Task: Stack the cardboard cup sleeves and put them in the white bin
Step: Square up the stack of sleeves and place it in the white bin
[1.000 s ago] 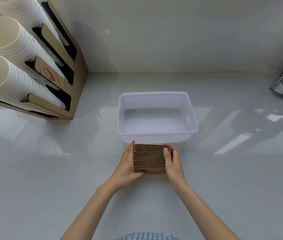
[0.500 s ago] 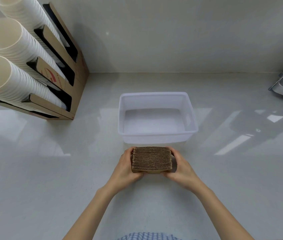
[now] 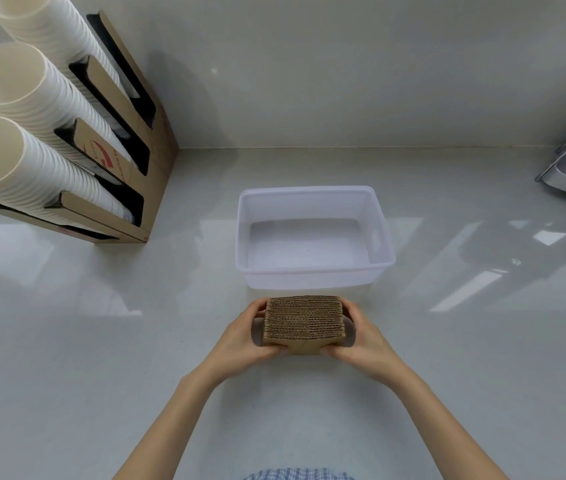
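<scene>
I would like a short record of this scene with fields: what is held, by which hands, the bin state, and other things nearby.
held: stack of cardboard sleeves, pressed together on edge
hands: left hand and right hand, one at each end of the stack
stack place: just in front of the white bin, not inside
bin state: empty
nearby: cup holder with white paper cups, far left

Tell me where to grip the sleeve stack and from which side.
Grip the sleeve stack at its two short ends, one hand from each side, as the left hand and right hand do now. The sleeves are loose layers standing on edge, so pressing inward probably keeps them together for the bin.
</scene>
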Tool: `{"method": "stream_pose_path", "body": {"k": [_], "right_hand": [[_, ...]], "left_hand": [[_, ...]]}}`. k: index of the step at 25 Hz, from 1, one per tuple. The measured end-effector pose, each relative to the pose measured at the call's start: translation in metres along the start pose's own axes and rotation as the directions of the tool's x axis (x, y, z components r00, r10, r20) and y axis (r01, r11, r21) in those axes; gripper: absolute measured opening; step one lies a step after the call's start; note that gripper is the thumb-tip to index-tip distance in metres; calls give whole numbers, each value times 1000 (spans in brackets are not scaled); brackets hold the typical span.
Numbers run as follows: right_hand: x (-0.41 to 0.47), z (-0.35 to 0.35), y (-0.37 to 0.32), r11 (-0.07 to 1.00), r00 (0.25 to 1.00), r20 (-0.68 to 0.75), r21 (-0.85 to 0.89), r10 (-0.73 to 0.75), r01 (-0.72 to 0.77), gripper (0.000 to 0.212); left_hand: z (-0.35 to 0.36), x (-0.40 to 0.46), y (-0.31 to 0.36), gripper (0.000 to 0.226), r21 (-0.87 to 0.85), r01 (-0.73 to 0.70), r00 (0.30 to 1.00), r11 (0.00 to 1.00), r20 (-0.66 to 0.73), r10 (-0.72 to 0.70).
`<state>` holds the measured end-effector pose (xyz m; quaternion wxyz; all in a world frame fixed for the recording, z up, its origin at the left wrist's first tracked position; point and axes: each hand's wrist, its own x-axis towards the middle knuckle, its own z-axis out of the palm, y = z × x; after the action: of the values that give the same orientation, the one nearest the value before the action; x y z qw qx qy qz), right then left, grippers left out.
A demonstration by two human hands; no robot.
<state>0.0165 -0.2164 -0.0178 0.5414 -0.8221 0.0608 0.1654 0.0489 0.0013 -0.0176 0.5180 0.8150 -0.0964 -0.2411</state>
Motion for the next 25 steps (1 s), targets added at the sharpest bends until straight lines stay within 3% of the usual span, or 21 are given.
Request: {"method": "stream_pose_path", "body": {"k": [10,16,22,25], "right_hand": [[-4,-15,-39,941,998,42,337,-43,26,75],[1,-18,-58,939,997,21,337,-76,65,79],[12,-24,-82,963,995,23,257,-93,84,86],[17,-33,-94,982,992,81,171,-94,79,78]], "left_hand": [[-7,-9,35,67,-332,21,1000,943,-4,-24],[-16,-2,46,71,-442,-18,999,897,-46,-3],[-34,10,60,71,-440,-40,997,897,-72,9],[-45,16,65,72,-406,-38,999,913,-51,19]]}}
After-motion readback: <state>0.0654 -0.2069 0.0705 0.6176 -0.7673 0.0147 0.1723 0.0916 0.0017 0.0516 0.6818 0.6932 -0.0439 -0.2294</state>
